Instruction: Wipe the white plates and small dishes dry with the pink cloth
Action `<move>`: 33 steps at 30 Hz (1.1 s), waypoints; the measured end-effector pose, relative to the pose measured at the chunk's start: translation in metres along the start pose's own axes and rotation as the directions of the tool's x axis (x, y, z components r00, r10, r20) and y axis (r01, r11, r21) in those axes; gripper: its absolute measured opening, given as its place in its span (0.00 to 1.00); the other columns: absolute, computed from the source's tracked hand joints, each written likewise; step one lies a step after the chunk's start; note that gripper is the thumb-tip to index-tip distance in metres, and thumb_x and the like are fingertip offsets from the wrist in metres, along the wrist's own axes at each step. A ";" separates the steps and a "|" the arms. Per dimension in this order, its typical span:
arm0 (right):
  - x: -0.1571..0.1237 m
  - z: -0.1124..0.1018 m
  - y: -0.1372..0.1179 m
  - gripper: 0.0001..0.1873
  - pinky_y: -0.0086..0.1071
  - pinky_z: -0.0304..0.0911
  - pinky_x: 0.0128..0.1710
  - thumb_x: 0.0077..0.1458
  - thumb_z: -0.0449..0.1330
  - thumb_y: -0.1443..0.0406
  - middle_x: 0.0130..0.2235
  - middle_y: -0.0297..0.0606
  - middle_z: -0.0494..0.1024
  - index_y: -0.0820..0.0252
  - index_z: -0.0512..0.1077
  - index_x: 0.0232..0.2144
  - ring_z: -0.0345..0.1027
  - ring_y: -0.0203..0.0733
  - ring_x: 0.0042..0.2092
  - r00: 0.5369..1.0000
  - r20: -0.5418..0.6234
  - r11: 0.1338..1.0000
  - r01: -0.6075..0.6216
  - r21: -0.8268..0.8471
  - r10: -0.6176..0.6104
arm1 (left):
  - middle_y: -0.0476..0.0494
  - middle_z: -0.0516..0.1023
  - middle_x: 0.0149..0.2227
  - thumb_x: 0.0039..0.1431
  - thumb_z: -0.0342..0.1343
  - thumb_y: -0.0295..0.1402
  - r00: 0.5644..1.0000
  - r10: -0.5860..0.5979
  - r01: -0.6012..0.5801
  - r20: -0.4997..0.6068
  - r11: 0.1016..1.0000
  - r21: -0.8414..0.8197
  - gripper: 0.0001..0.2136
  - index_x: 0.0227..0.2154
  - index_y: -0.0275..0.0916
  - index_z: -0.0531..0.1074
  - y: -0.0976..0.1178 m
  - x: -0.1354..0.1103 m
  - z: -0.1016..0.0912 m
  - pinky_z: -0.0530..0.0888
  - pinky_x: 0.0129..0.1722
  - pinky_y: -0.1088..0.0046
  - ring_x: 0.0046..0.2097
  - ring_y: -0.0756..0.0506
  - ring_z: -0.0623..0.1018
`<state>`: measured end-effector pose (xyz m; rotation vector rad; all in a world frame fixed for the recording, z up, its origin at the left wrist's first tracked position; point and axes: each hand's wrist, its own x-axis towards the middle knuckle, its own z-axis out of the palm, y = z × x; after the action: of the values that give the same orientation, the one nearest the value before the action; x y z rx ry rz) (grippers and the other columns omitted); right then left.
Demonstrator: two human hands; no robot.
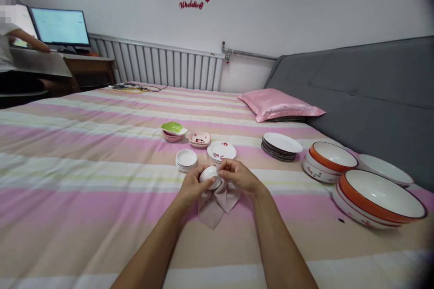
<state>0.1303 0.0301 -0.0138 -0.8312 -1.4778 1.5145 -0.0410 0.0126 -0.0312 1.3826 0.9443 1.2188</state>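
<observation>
My left hand (194, 186) is closed around a small white cup (209, 175), tilted on its side above the bed. At the cup's right edge, my right hand (240, 176) pinches a pale pink cloth (217, 203), part of which seems tucked into the cup while its corners hang below. Just beyond my hands stand a stack of small white dishes (186, 159) and a stack of white plates with red flowers (222, 150). Small pink rectangular dishes (200, 139) lie farther back, beside a green leaf-shaped dish (172, 127) resting on pink bowls (173, 137).
To the right are a stack of plates (282, 142), stacked orange-rimmed bowls (328, 162), a larger orange-rimmed bowl (379, 198) and a white oval dish (386, 169). A pink pillow (280, 103) leans near the grey headboard (356, 76). Cables (139, 87) lie far left; a person (20, 40) sits at a desk.
</observation>
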 end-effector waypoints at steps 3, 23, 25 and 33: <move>0.000 0.001 -0.001 0.12 0.25 0.57 0.26 0.41 0.65 0.61 0.25 0.30 0.68 0.62 0.69 0.26 0.60 0.31 0.26 0.999 0.038 0.999 -0.001 -0.048 0.003 | 0.43 0.74 0.31 0.42 0.62 0.33 1.000 0.022 -0.023 0.023 0.998 0.053 0.14 0.34 0.34 0.74 0.001 -0.001 0.000 0.70 0.32 0.73 0.33 0.46 0.73; 0.007 0.036 0.034 0.13 0.33 0.60 0.43 0.49 0.57 0.60 0.39 0.37 0.73 0.59 0.70 0.38 0.66 0.39 0.41 0.978 -0.034 0.919 0.181 -0.350 -0.206 | 0.47 0.75 0.28 0.42 0.63 0.35 0.957 -0.123 0.071 -0.261 0.977 -0.199 0.15 0.32 0.33 0.69 -0.012 -0.043 -0.010 0.68 0.31 0.75 0.30 0.50 0.73; -0.001 0.050 0.040 0.13 0.35 0.58 0.45 0.50 0.57 0.60 0.41 0.37 0.74 0.57 0.71 0.39 0.66 0.41 0.43 0.974 -0.055 0.913 0.185 -0.364 -0.220 | 0.46 0.75 0.29 0.44 0.62 0.36 0.941 -0.179 0.093 -0.289 0.954 -0.286 0.15 0.34 0.33 0.68 -0.011 -0.061 -0.013 0.69 0.31 0.75 0.30 0.50 0.74; -0.051 0.079 0.051 0.12 0.37 0.59 0.48 0.48 0.56 0.66 0.37 0.35 0.78 0.54 0.74 0.37 0.70 0.42 0.43 0.932 -0.265 0.928 0.150 -0.341 -0.248 | 0.45 0.76 0.32 0.48 0.60 0.31 0.914 -0.261 0.054 -0.311 0.838 -0.543 0.09 0.32 0.32 0.71 -0.005 -0.111 -0.016 0.73 0.36 0.75 0.34 0.51 0.75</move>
<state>0.0746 -0.0474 -0.0626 -1.0150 -1.5375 0.9593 -0.0762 -0.0908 -0.0567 0.6296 0.8699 1.5013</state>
